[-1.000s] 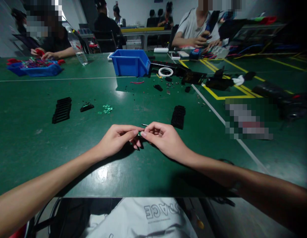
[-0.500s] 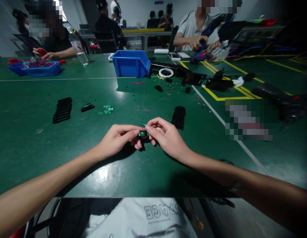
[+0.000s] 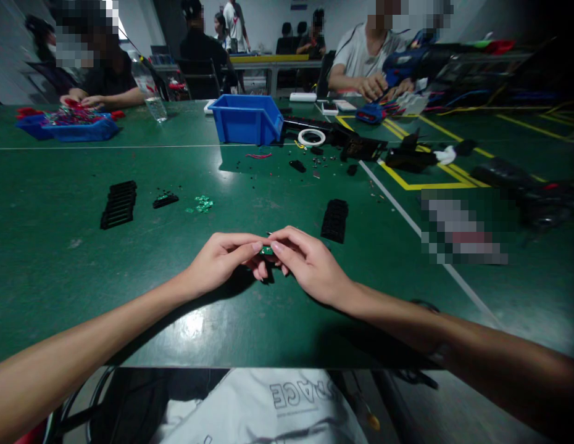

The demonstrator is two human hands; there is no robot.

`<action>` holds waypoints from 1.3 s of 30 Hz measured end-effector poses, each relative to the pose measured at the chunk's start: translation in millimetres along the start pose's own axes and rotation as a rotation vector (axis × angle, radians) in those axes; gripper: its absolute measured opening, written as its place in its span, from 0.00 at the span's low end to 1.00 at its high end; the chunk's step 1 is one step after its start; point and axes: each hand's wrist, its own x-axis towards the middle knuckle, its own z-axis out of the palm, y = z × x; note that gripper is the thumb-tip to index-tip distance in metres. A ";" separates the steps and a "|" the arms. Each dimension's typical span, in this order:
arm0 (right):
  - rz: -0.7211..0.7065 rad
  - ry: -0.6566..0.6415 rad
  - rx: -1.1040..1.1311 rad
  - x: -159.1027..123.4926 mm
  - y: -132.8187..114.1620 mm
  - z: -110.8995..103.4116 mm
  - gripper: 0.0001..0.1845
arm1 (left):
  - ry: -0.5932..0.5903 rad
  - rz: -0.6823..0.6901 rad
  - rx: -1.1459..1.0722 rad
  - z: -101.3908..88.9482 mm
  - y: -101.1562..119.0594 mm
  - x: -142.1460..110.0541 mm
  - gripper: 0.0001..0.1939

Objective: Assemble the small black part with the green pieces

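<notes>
Between my two hands sits a small green circuit board (image 3: 267, 250), held just above the green table (image 3: 143, 296). My left hand (image 3: 226, 259) pinches its left end between thumb and fingers. On the other end press the thumb and fingers of my right hand (image 3: 305, 259). My fingers cover most of the board, and a thin dark tip shows just behind them. Right of my hands lies a black ribbed plastic part (image 3: 334, 221). To the left are a small pile of green boards (image 3: 202, 204), a black piece with green bits (image 3: 165, 199) and a slotted black rack (image 3: 119, 205).
A blue bin (image 3: 247, 120) stands farther back, beside a white tape roll (image 3: 311, 137) and scattered small screws. Blue trays of wires (image 3: 81, 126) and a water bottle (image 3: 150, 92) are at the far left. Co-workers sit across the table; one handles a blue connector piece (image 3: 371, 113).
My right hand has shifted slightly left and closed in on the board, its fingers now covering more of it. The thin tip shows less. My left hand stays in place.
</notes>
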 end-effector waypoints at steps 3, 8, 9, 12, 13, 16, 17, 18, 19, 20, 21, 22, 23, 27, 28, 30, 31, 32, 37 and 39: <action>-0.002 0.010 -0.036 -0.1 1.0 0.4 0.11 | 0.006 0.000 -0.023 0.7 -1.1 0.8 0.17; -0.007 0.033 -0.070 -0.3 2.5 3.0 0.11 | 0.025 0.005 -0.064 4.5 -0.3 2.4 0.16; -0.007 0.035 -0.073 -0.2 2.9 3.4 0.11 | 0.029 0.005 -0.069 5.4 0.0 2.5 0.15; -0.014 0.034 -0.071 -0.1 3.9 4.1 0.12 | 0.044 0.002 -0.082 7.2 0.6 2.8 0.15; -0.016 0.033 -0.067 0.0 4.1 4.2 0.12 | 0.048 0.002 -0.084 7.5 0.6 2.8 0.15; -0.013 0.031 -0.052 0.3 3.4 4.6 0.12 | 0.050 0.003 -0.087 7.7 0.2 2.7 0.15; -0.007 0.029 -0.043 0.4 2.9 4.9 0.12 | 0.048 0.004 -0.089 7.6 -0.2 2.8 0.14; -0.001 0.026 -0.032 0.6 2.4 5.1 0.12 | 0.046 0.007 -0.093 7.3 -0.6 2.9 0.14; 0.004 0.022 -0.019 0.9 1.9 5.3 0.12 | 0.043 0.011 -0.097 7.0 -1.0 3.0 0.14; 0.010 0.017 -0.005 1.2 1.5 5.5 0.11 | 0.039 0.015 -0.100 6.6 -1.4 3.1 0.14; 0.014 0.013 0.007 1.6 1.4 5.6 0.11 | 0.036 0.017 -0.102 6.3 -1.8 3.2 0.14; 0.015 0.012 0.016 2.1 1.4 5.5 0.11 | 0.032 0.018 -0.102 6.0 -2.0 3.3 0.14; 0.016 0.012 0.021 2.5 1.5 5.3 0.11 | 0.027 0.017 -0.101 5.8 -2.1 3.3 0.14; 0.018 0.018 0.018 3.8 1.6 3.8 0.10 | 0.015 0.002 -0.084 6.2 -1.5 2.8 0.15; 0.020 0.015 0.021 3.9 1.1 3.4 0.10 | 0.015 0.000 -0.081 6.4 -1.3 2.7 0.15; 0.019 0.006 0.040 3.8 -0.5 3.1 0.08 | 0.019 -0.003 -0.075 6.5 -0.9 2.3 0.15; 0.016 0.001 0.052 3.7 -1.4 3.1 0.07 | 0.024 -0.001 -0.069 6.3 -0.7 2.0 0.16; 0.014 -0.003 0.062 3.7 -2.2 3.2 0.07 | 0.027 0.003 -0.060 6.0 -0.4 1.7 0.16; 0.006 0.000 0.080 4.1 -2.9 2.8 0.05 | 0.022 0.034 0.005 3.5 -0.3 -0.5 0.16; 0.008 0.006 0.081 4.2 -2.3 2.2 0.05 | 0.018 0.036 0.016 2.4 -0.7 -1.2 0.17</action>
